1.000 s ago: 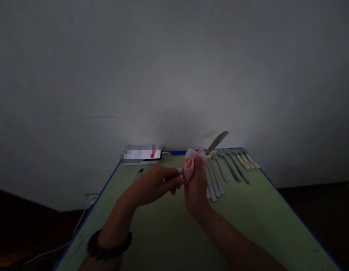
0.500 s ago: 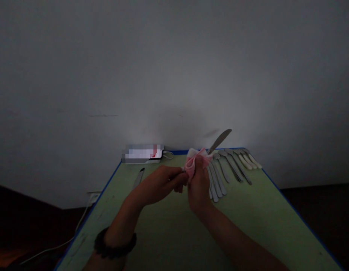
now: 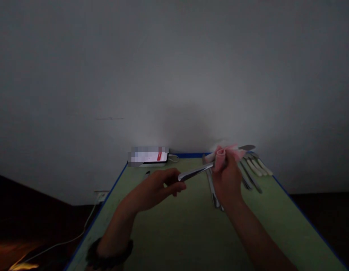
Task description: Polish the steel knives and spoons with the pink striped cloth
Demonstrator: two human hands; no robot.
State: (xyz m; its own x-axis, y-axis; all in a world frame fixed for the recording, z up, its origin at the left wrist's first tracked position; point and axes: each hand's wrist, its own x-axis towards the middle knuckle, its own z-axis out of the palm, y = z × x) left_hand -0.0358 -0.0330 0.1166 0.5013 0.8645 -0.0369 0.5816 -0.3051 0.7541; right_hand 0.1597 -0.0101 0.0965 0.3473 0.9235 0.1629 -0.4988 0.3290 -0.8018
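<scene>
A metal table knife (image 3: 195, 172) is held above the table, its blade tip pointing right and its handle end toward the left. My left hand (image 3: 156, 188) pinches the end of the handle between thumb and fingers. Around the knife's middle, my right hand (image 3: 227, 182) is closed on a bunched pink and white cloth (image 3: 220, 156). The cloth hides part of the knife. Below the right hand lie several metal knives (image 3: 213, 192), partly covered by it. Another knife's dark tip (image 3: 147, 174) shows behind my left hand.
A lit phone (image 3: 153, 156) with a white cable rests at the table's back left. At the back right are white-handled cutlery (image 3: 256, 167) and metal cutlery (image 3: 252, 178). The green table (image 3: 185, 229) has a blue edge and meets a grey wall (image 3: 174, 75).
My right hand and the cloth have moved right along the knife, baring its handle. The knife has tilted closer to level. The view has shifted slightly.
</scene>
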